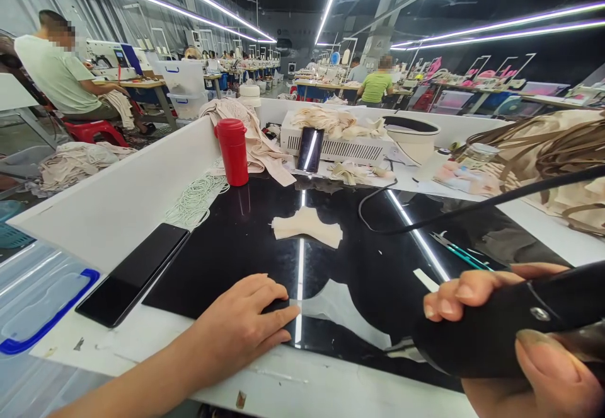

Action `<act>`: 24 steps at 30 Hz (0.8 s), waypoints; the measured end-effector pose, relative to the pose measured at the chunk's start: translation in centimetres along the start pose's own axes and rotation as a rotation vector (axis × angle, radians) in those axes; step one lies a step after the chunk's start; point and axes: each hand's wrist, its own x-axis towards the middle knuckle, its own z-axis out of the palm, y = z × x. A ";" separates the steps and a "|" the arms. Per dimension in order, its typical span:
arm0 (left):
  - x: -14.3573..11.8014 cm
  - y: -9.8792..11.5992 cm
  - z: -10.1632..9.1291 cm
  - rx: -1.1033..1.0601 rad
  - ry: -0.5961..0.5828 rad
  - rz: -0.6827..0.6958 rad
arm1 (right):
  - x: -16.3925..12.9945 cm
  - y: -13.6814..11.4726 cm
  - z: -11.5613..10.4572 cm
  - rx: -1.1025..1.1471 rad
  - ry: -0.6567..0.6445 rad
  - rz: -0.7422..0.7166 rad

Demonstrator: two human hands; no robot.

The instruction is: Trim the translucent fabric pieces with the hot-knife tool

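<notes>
My left hand (248, 317) lies on the glossy black board (227, 260) with its fingers stretched out and slightly apart. A fingertip touches the left end of a thin, whitish, see-through curved piece (338, 307). My right hand (548, 348) is wrapped round a thick black corded hand tool (491, 326); its exact kind I cannot make out. The tool's metal tip (406, 350) is at the lower right end of the curved piece; whether it touches is unclear. Farther back on the board lies a cream stack of shaped fabric pieces (307, 227).
A black cable (472, 207) crosses the right side, near teal-handled tweezers (460, 251). A red cup (232, 153), pale green cord (198, 197) and a flat black device (135, 273) sit at left. Behind stand a phone (311, 149) and a white box (350, 145).
</notes>
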 end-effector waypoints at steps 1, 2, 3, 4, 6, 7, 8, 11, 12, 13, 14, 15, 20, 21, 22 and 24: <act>0.0 0.0 0.0 0.000 -0.002 -0.002 | 0.1 -0.1 0.2 0.011 0.024 0.021; 0.0 0.0 0.0 0.001 -0.004 -0.003 | 0.2 -0.3 0.5 0.028 0.054 0.040; 0.0 0.0 0.1 0.001 -0.006 -0.004 | 0.4 -0.5 1.0 0.047 0.075 0.049; 0.0 0.1 0.1 0.002 -0.007 -0.005 | 0.6 -0.7 1.6 0.063 0.070 0.046; 0.0 0.1 0.1 0.000 -0.005 -0.007 | 0.9 -0.9 3.2 0.100 0.031 0.021; 0.0 0.1 0.1 -0.002 -0.002 -0.010 | 1.0 -0.8 4.2 0.119 0.006 0.007; 0.0 0.1 0.1 -0.005 0.002 -0.012 | 1.1 -0.5 5.1 0.146 -0.025 -0.011; 0.0 0.2 0.2 -0.013 0.016 -0.014 | 1.0 0.8 7.5 0.209 -0.126 -0.046; 0.0 0.2 0.3 -0.015 0.023 -0.013 | 0.9 1.4 8.1 0.214 -0.159 -0.052; -0.1 0.2 0.3 -0.019 0.026 -0.013 | 0.8 1.9 8.6 0.213 -0.191 -0.055; -0.1 0.2 0.4 -0.023 0.027 -0.013 | 0.7 2.4 9.0 0.211 -0.216 -0.057; -0.1 0.2 0.4 -0.029 0.026 -0.015 | 0.6 2.8 9.3 0.210 -0.234 -0.058; -0.1 0.3 0.6 -0.044 0.018 -0.017 | 0.3 3.6 9.9 0.226 -0.260 -0.049; -0.1 0.3 0.7 -0.046 0.015 -0.015 | 0.2 3.7 9.9 0.229 -0.263 -0.050; -0.2 0.3 0.7 -0.047 0.012 -0.014 | 0.2 3.7 9.8 0.232 -0.267 -0.052; -0.2 0.5 0.7 -0.050 0.001 -0.012 | 0.2 3.8 9.6 0.239 -0.276 -0.059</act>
